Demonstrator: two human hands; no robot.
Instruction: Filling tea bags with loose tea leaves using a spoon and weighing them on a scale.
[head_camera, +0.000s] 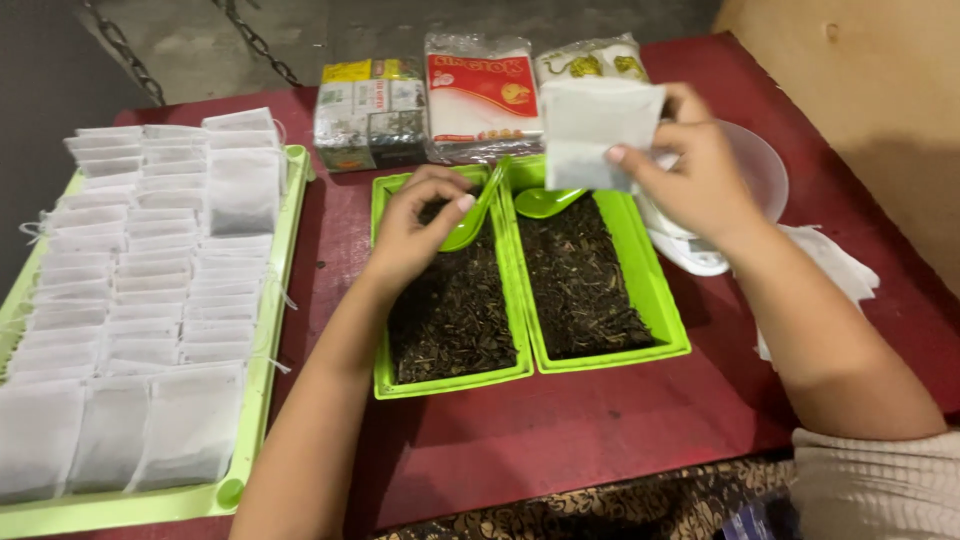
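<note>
Left hand (415, 228): fingers pinching green spoon (478, 215) handle, bowl dipping toward loose tea in left green tray (450, 380) | Right hand (690, 175): fingertips gripping white filter bag (592, 130), holding it upright above right tray (665, 320), catching spills.

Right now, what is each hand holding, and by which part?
The right hand pinches a white paper bag at its right edge; the left hand grips a green spoon by its handle.
</note>
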